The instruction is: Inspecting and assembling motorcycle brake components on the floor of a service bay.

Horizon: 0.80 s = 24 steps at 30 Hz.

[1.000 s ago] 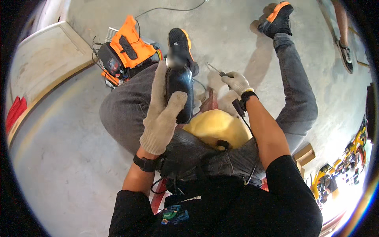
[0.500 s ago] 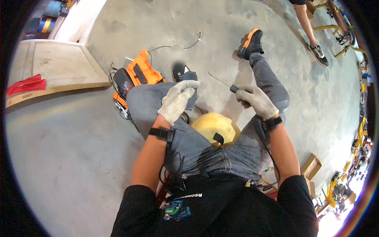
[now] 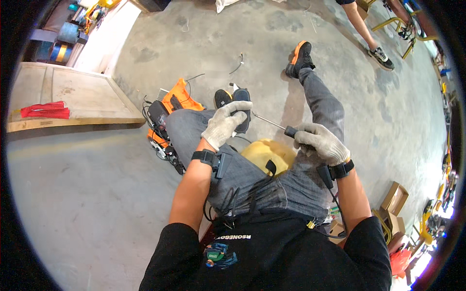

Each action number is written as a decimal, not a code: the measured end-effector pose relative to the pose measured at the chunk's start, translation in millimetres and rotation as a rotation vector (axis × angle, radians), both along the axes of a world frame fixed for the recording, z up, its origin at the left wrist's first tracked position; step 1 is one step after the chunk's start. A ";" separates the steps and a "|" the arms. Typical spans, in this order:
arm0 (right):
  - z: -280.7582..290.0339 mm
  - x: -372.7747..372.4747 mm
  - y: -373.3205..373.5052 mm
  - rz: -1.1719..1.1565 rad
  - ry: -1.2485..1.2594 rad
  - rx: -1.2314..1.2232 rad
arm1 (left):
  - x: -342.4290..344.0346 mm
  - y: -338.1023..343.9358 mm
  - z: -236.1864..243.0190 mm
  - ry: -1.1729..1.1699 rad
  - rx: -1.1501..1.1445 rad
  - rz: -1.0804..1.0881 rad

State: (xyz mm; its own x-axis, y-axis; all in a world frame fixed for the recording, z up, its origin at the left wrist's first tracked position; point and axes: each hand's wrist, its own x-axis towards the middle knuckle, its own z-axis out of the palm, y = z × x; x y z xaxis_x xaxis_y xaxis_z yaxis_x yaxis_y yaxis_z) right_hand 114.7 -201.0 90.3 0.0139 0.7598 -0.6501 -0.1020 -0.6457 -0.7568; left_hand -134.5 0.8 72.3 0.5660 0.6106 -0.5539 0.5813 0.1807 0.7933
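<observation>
In my gloved left hand point(image 3: 225, 121) is a dark oblong part point(image 3: 242, 123), its fingers closed around the upper end. The exact kind of this part cannot be made out. My gloved right hand point(image 3: 322, 141) is wrapped round the black handle of a screwdriver point(image 3: 272, 122). The metal shaft points left, and its tip is at the right edge of the dark part; whether they touch is unclear. Just beyond my left knee sits an orange and black machine point(image 3: 183, 98) with cables.
A yellow rounded object point(image 3: 270, 154) lies between my thighs. At the left stands a wooden board point(image 3: 92, 99) with a red cloth point(image 3: 45, 110) on it. A short cable point(image 3: 237, 65) lies on the floor. Cardboard boxes point(image 3: 395, 198) are at right; another person's leg point(image 3: 361, 24) is at far right.
The screwdriver tip has come close to the dark part in my left hand. My left hand has shifted slightly right, and the view has tilted, showing more of the far floor.
</observation>
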 end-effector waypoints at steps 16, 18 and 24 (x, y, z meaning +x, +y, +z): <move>1.4 -8.3 2.0 -0.023 0.035 -0.024 | -3.0 2.1 -9.9 -0.061 0.042 -0.078; -0.9 -7.2 0.5 -0.018 0.030 -0.022 | -4.1 2.1 -9.7 -0.034 0.019 -0.069; -1.3 -7.3 0.0 -0.030 0.034 -0.015 | -6.5 3.4 -20.5 -0.084 0.090 -0.111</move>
State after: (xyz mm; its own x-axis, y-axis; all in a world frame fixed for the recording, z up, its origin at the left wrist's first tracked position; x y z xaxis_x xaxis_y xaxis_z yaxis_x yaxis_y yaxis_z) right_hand 107.4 -201.1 89.1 0.0141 0.7493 -0.6620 -0.1475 -0.6533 -0.7426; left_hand -141.0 4.2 51.8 0.6751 0.5865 -0.4475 0.5245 0.0450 0.8502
